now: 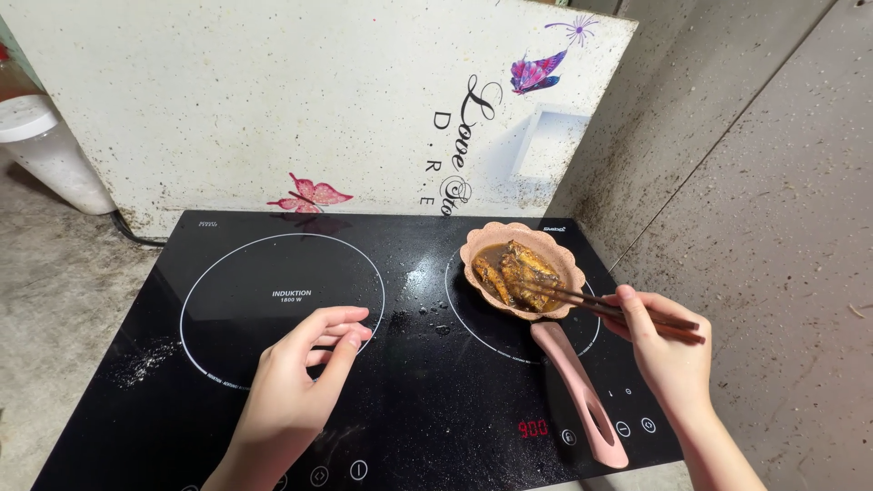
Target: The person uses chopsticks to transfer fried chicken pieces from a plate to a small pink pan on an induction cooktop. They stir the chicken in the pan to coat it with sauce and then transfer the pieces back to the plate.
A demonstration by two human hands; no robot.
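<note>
Black induction cooktop (409, 400) carries pink pan (523, 270).

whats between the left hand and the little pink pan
Only bare black cooktop glass, speckled with crumbs and droplets, lies between the left hand and the pink pan, as the head view shows.

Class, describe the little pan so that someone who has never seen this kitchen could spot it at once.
Start at the black glass induction cooktop with two white-ringed zones. On the right-hand zone sits a small pink pan with a scalloped, flower-shaped rim, holding browned fish pieces in sauce. Its long pink handle points toward the person; wooden chopsticks in the right hand reach into it.
</note>
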